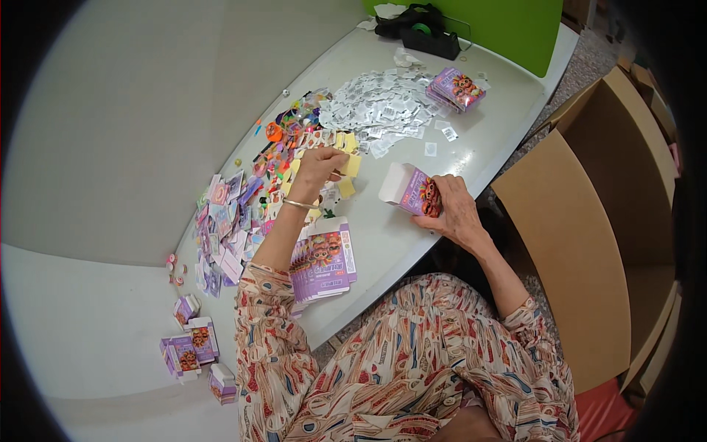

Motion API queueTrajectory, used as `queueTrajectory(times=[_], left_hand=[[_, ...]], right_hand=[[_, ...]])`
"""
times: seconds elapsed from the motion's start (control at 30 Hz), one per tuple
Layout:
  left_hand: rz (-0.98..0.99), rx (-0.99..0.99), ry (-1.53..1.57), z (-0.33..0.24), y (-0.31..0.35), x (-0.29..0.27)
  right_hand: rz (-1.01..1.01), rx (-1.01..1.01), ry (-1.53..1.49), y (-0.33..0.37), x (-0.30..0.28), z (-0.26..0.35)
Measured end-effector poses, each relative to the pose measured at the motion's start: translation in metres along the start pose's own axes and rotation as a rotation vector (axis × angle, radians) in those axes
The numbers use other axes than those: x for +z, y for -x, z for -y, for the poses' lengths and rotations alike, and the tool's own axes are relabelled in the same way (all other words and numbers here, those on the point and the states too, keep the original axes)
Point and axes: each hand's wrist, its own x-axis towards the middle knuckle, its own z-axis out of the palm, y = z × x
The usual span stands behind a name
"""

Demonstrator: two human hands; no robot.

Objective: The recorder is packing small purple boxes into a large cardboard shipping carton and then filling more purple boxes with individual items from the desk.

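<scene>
One held box (417,191) — one bangle (301,205) — one tape dispenser (431,46)

Left grip (321,167): held left of the purple box (416,188), fingers (338,158) bent; left forearm (285,234) bared, angled upward. Right grip (456,209): closed on the box's right side, thumb (427,222) set along its lower edge; right forearm (507,275) bared.

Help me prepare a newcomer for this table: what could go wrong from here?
The purple box in the right hand appears open at its white end, so anything inside might slip out if it tips.
The fanned stack of purple cartons lies by the left sleeve and near the edge of the table; a brush of the arm could push some off.
White packets lie against the colourful trinkets, so pieces could mix.
</scene>
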Motion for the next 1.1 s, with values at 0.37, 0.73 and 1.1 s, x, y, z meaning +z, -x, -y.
queueTrajectory(times=[0.37,0.73,1.1], left_hand=[[0.056,-0.027,0.164,-0.024,0.033,0.019],[0.013,0.263,-0.235,-0.031,0.049,0.050],[0.044,0.231,-0.209,-0.038,0.057,0.052]], right_hand=[[0.052,0.023,0.130,-0.005,0.000,0.013],[0.100,0.082,0.076,0.000,-0.006,0.018],[0.049,0.064,0.125,0.005,-0.011,0.013]])
